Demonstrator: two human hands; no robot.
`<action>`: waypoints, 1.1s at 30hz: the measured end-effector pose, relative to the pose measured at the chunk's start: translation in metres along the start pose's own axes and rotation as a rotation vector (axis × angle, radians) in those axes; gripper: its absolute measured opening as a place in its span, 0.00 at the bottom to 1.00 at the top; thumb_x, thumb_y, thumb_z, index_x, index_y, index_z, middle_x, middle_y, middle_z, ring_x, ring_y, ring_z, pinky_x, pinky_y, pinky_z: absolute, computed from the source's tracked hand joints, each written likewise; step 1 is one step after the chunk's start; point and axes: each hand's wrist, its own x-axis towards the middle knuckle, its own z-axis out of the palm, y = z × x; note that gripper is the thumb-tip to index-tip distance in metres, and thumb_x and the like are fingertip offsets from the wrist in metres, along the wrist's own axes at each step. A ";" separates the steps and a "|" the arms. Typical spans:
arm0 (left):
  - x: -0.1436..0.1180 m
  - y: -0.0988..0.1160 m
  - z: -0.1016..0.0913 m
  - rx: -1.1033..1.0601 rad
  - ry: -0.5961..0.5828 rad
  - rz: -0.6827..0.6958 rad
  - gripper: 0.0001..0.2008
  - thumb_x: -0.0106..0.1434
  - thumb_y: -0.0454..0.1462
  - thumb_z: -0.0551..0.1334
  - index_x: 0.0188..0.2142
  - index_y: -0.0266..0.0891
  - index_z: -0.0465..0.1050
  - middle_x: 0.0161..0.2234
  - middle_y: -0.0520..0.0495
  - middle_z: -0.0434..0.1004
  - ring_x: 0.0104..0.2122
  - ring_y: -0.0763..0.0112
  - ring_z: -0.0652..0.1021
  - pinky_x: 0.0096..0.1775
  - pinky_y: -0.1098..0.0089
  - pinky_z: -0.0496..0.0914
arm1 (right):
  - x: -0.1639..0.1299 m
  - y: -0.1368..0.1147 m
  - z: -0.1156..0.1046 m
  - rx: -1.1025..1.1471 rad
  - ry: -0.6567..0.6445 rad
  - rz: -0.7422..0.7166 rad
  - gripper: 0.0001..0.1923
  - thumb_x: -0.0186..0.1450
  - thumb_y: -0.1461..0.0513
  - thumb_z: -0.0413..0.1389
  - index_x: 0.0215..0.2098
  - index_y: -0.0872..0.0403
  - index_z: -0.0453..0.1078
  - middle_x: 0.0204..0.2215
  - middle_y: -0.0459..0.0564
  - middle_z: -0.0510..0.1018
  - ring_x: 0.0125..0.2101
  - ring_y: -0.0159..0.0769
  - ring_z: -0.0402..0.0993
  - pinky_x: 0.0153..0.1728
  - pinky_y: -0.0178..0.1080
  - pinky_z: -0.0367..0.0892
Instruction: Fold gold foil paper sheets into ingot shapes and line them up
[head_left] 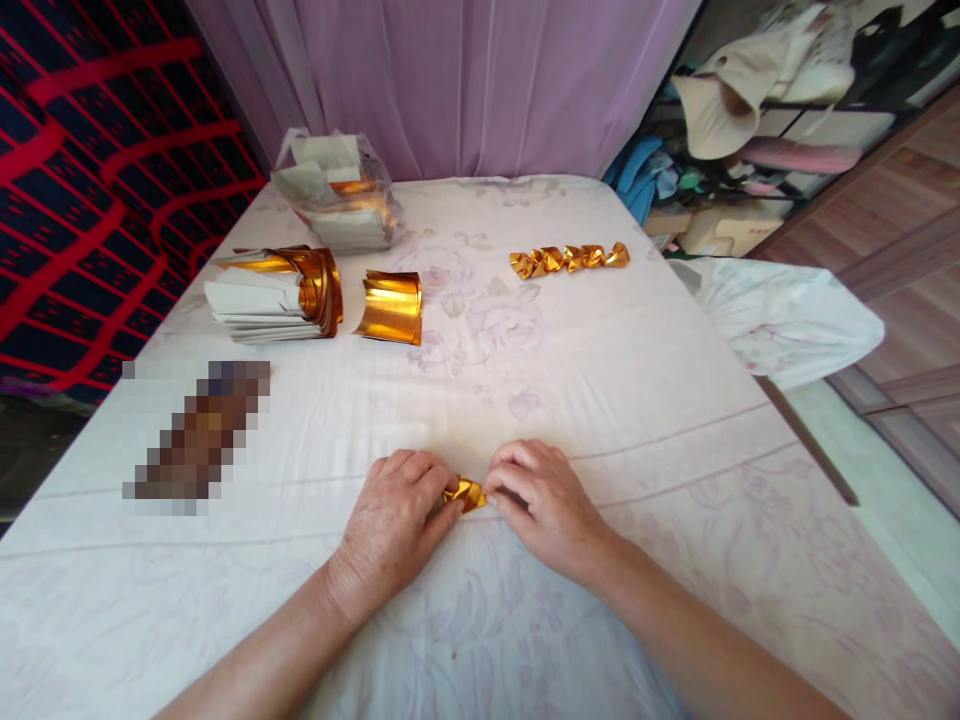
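Observation:
A small folded piece of gold foil paper [470, 495] sits low over the near part of the cloth-covered table, between my two hands. My left hand [401, 505] is closed on its left end, thumb and fingers pinching it and hiding part of it. At the other end, the fingertips of my right hand [544, 505] pinch the tip of the paper. Farther back on the right lies a row of several folded gold paper pieces [568, 260], set close against each other.
Loose gold foil sheets [391, 308] lie beside a thick curled stack of gold-and-white sheets [274, 295]. Behind them stands a clear plastic bag of more sheets [337, 195]. A blurred-out item [199, 435] rests at the left. Shelves with a cap [724, 95] stand at the right.

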 end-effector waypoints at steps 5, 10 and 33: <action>-0.002 -0.018 -0.009 -0.175 -0.011 0.145 0.09 0.63 0.32 0.62 0.43 0.43 0.74 0.40 0.49 0.79 0.40 0.67 0.77 0.43 0.65 0.70 | -0.005 -0.006 -0.003 -0.124 0.019 -0.071 0.06 0.66 0.67 0.57 0.35 0.51 0.75 0.35 0.48 0.75 0.38 0.37 0.68 0.40 0.42 0.60; -0.003 -0.025 -0.011 -0.096 0.001 0.172 0.12 0.63 0.34 0.62 0.47 0.44 0.76 0.44 0.46 0.79 0.45 0.63 0.76 0.47 0.60 0.70 | -0.006 -0.012 -0.002 -0.234 0.039 -0.137 0.09 0.66 0.68 0.55 0.36 0.50 0.76 0.33 0.48 0.76 0.34 0.38 0.68 0.36 0.41 0.62; 0.002 -0.005 -0.003 0.073 0.081 0.269 0.12 0.71 0.41 0.54 0.37 0.39 0.75 0.32 0.49 0.77 0.34 0.64 0.74 0.41 0.61 0.66 | -0.005 -0.004 0.001 -0.229 0.033 -0.113 0.05 0.65 0.68 0.57 0.36 0.53 0.74 0.33 0.48 0.75 0.33 0.35 0.71 0.34 0.37 0.66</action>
